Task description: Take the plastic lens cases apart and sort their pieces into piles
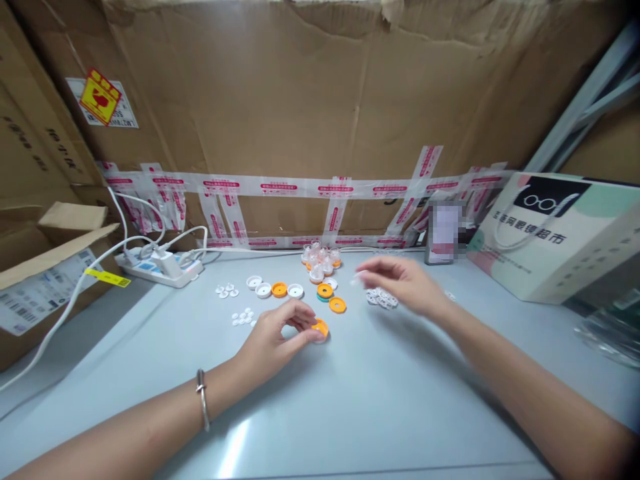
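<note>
My left hand grips an orange round piece by its edge, low over the table. My right hand pinches a small whitish piece, blurred by motion, left of a pile of white flat pieces. Between the hands lie a loose orange ring and an orange ring on top of a teal one. A row of white cups and an orange cup stands behind my left hand. Farther back is a cluster of clear-topped pieces.
Small white parts lie left of my left hand. A power strip with cables and an open carton are at the left. A phone, a paper bag and clear plastic are at the right. Large cardboard stands behind.
</note>
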Demonstrator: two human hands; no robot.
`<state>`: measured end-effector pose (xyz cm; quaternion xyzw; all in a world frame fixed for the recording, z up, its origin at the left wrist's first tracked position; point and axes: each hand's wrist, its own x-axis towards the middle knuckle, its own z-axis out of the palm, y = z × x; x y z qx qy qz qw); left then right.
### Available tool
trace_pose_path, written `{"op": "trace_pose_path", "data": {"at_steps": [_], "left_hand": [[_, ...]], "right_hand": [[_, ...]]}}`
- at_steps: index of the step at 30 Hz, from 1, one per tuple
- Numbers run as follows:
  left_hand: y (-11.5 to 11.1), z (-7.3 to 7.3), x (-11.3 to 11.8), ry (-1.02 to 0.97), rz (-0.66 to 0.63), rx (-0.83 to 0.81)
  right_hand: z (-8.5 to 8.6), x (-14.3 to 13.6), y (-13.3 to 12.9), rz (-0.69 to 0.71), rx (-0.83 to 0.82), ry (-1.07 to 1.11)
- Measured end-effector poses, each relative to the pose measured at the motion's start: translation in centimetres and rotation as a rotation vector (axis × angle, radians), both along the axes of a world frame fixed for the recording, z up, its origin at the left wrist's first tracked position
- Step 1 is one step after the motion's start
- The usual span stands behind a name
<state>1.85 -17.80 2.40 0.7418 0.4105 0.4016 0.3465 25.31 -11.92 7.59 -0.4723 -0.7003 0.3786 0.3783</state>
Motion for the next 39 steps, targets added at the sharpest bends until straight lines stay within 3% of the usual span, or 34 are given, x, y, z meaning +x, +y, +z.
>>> {"op": "trace_pose_path", "data": {"at_steps": [4,7,13,17,20,22,25,29,33,39], "left_hand": [[-0.1,0.1,-0.2,0.209,0.039,0.092],[0.0,0.0,-0.4,0.292,0.064,0.138],[0.5,-0.8,-0.6,0.399,0.07,0.186],[0.5,-1.1,-0.6,0.414,0.039,0.166],[0.4,-1.1,-0.4,0.392,0.024,0.149],[0.4,-1.1,-0.3,0.375,0.02,0.139],[0.6,-1.2,0.0,0.363,0.027,0.122],[0.8,-1.3,0.2,0.35,0.035,0.119],[1.0,-1.3,0.2,0.337,0.012,0.106],[1.0,-1.1,0.4,0.327,0.002,0.114]], "right_hand": [[1.2,8.4,3.8,-0.209,-0.05,-0.347],[0.8,12.8,5.2,-0.159,-0.186,-0.553],[-1.2,14.8,5.8,-0.034,-0.407,-0.547],[-1.6,15.0,6.1,-0.076,-0.365,-0.643],[-0.3,13.1,5.4,-0.195,-0.151,-0.755],[0.4,10.0,4.3,-0.207,-0.045,-0.717],[-0.2,3.8,1.8,0.02,0.041,-0.501],[-3.4,-2.8,-1.4,0.263,0.123,-0.391],[-5.4,-4.2,-2.3,0.359,0.171,-0.356],[-5.4,-3.8,-2.1,0.368,0.187,-0.298]]}}
